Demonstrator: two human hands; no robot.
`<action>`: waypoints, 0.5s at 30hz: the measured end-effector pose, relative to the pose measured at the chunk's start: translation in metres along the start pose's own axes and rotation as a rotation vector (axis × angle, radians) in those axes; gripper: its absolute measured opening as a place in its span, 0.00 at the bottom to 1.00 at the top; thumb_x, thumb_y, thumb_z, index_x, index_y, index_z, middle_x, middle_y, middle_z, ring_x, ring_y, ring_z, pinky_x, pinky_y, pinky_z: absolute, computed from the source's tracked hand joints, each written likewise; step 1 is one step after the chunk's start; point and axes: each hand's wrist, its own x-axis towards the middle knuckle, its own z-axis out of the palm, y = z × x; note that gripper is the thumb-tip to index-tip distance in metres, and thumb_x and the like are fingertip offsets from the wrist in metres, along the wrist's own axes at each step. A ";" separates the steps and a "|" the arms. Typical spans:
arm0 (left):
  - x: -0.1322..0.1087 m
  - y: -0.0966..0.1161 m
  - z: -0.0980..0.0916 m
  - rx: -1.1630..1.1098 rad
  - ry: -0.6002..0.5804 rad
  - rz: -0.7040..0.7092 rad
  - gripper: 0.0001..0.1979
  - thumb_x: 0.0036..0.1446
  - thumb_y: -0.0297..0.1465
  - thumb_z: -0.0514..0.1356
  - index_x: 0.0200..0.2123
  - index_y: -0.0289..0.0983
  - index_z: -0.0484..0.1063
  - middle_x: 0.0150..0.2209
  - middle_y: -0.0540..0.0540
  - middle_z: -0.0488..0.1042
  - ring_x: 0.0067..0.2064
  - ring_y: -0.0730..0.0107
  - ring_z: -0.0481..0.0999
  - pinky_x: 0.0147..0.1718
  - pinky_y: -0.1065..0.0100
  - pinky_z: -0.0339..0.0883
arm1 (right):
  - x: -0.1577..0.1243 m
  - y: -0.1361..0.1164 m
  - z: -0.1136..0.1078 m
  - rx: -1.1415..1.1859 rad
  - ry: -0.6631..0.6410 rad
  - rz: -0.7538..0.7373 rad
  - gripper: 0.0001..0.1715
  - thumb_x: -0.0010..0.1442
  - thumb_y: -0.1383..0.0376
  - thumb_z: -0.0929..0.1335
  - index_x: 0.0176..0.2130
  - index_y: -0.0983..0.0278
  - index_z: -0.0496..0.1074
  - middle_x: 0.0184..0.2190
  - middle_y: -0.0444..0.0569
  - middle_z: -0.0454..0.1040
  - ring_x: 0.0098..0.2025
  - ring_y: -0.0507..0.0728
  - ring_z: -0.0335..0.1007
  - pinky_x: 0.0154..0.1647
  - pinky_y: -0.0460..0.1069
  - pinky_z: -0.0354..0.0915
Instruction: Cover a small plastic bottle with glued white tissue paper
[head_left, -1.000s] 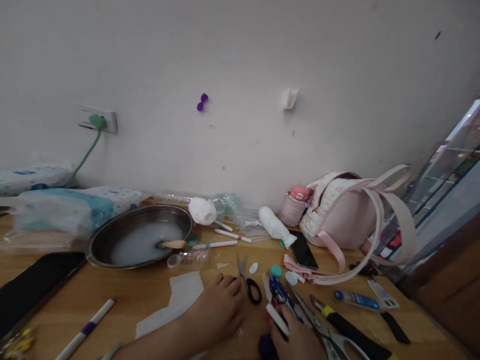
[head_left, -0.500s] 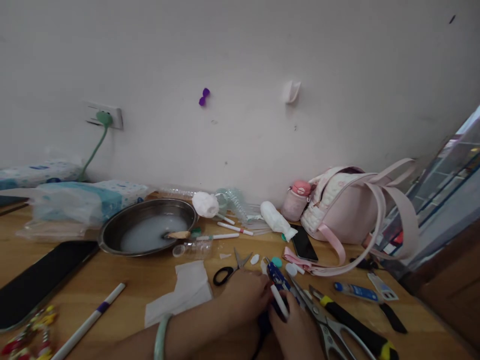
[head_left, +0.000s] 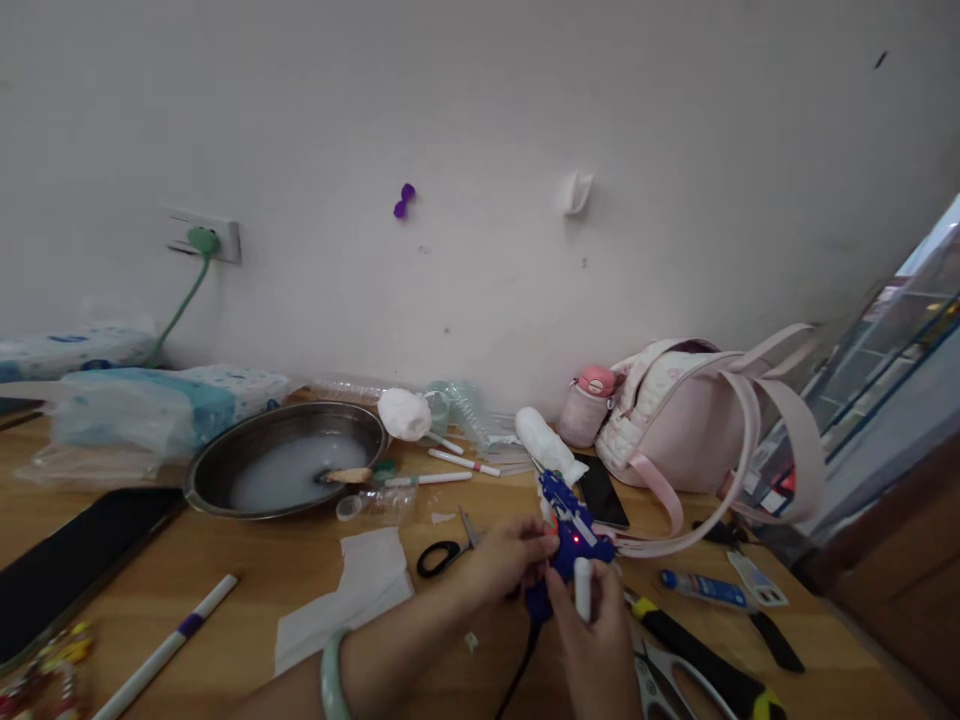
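Observation:
A blue hot glue gun (head_left: 570,530) with a lit red light is raised over the table, its black cord running down towards me. My left hand (head_left: 514,555), a pale green bangle on its wrist, is closed with its fingertips at the glue gun's side. My right hand (head_left: 596,625) is closed around a short white tube (head_left: 583,588), its thumb and forefinger meeting by the gun's handle. Exactly what the pinched fingertips of both hands grip there is partly hidden. Black-handled scissors (head_left: 450,547) lie left of my left hand, near white tissue sheets (head_left: 367,585).
A metal basin (head_left: 289,460) of cloudy liquid stands on the left. Behind lie white wrapped bundles (head_left: 544,440) and markers (head_left: 463,462). Large scissors (head_left: 667,680), a yellow-black cutter (head_left: 697,645) and a pink bag (head_left: 682,430) are on the right. A phone (head_left: 75,560) lies left.
The blue glue gun has come up off the table, between my hands. My left hand has shifted slightly; my right hand has turned, and its white tube now points more upright.

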 end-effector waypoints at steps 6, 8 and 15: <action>0.004 0.021 -0.014 -0.188 0.089 0.065 0.15 0.63 0.38 0.58 0.49 0.35 0.68 0.48 0.43 0.72 0.44 0.62 0.75 0.42 0.56 0.72 | 0.025 -0.023 0.002 0.112 -0.034 0.012 0.21 0.49 0.47 0.65 0.33 0.61 0.65 0.24 0.45 0.72 0.25 0.57 0.70 0.27 0.48 0.67; 0.003 0.026 -0.017 -0.209 0.137 0.081 0.15 0.63 0.38 0.58 0.49 0.35 0.69 0.48 0.43 0.72 0.44 0.61 0.75 0.42 0.55 0.72 | 0.027 -0.027 0.007 0.122 -0.035 -0.011 0.20 0.47 0.48 0.66 0.30 0.60 0.63 0.22 0.45 0.71 0.24 0.57 0.69 0.27 0.49 0.67; 0.010 0.028 -0.019 -0.237 0.170 0.013 0.15 0.63 0.38 0.58 0.49 0.35 0.69 0.48 0.43 0.72 0.44 0.61 0.75 0.42 0.56 0.72 | 0.024 -0.019 0.022 0.076 -0.016 -0.097 0.15 0.49 0.51 0.64 0.31 0.59 0.62 0.25 0.49 0.72 0.26 0.60 0.69 0.29 0.52 0.65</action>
